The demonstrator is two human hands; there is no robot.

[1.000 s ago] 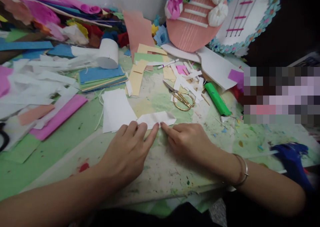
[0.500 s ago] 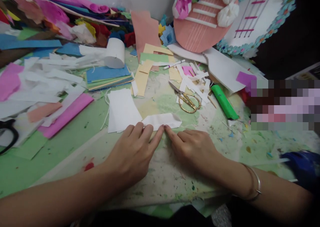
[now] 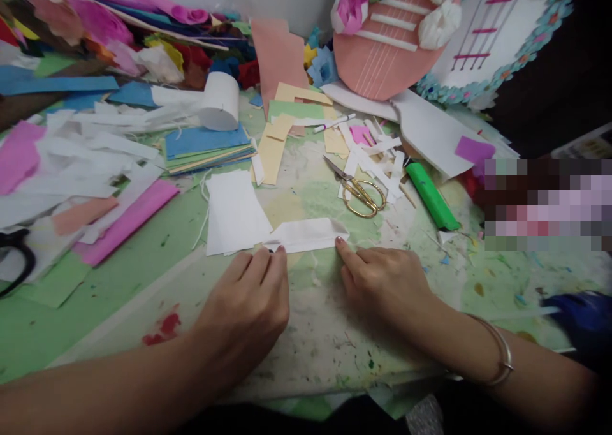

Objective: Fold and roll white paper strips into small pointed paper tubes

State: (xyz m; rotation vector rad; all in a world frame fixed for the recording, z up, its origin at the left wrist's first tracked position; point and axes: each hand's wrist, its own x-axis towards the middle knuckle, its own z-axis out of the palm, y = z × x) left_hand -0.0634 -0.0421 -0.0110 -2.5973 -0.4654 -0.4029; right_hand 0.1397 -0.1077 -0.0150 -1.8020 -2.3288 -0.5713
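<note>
Centre of the frame, folded paper: white, flat on the table, long, with slanted ends and a folded band along its near edge.
Left hand: fingers curled and bunched, tips at the paper's left end; whether they pinch it or only press cannot be told.
Right hand: index finger extended onto the paper's right end, the other fingers curled under; whether these hold anything is hidden.
Crease: uneven pressure from the two hands could set the fold crooked, or let the band spring up if one lifts early.
Slip: the white sheets lie right by the left end, so a sideways slide of the left hand could drag them out of line.
White sheets: smooth, loosely stacked, waisted at the right.
String: limp, pale, left of centre.
Scissors: right of centre, gold looped handles, pointed metal blades.
Table: green and cream, paint-stained.
</note>
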